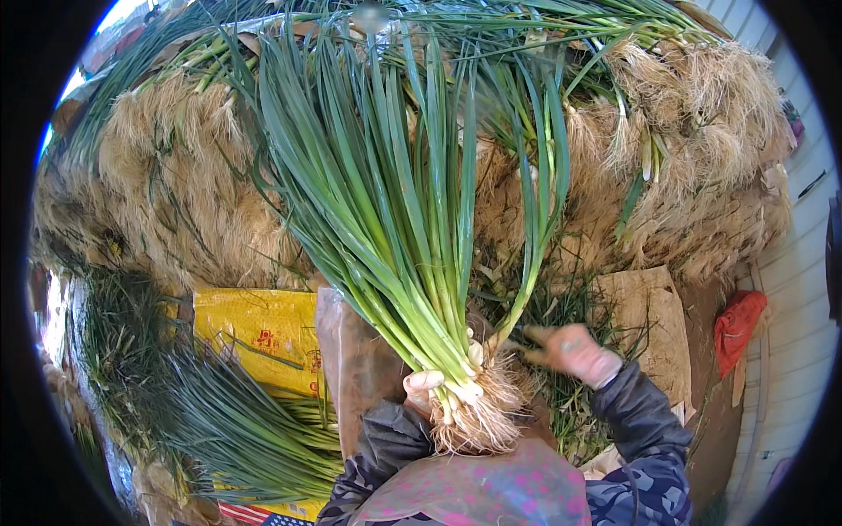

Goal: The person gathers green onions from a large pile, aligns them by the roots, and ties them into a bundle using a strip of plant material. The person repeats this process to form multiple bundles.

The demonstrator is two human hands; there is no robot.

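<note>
My left hand is closed around the lower stems of a large bunch of green garlic. The long flat leaves fan out away from me, and the pale roots hang toward my body. One stalk leans off to the right, apart from the other leaves, its base close to the bunch's roots. Just right of that base is my right hand, blurred, fingers apart, with nothing seen in it. Whether its fingertips touch the stalk is unclear. A pink-dotted clear apron covers my lap.
A high pile of green garlic with roots facing me spans the far side. To the left, a sorted heap rests by a yellow sack. Loose trimmings, a tan sack and a red bag lie right, near a corrugated wall.
</note>
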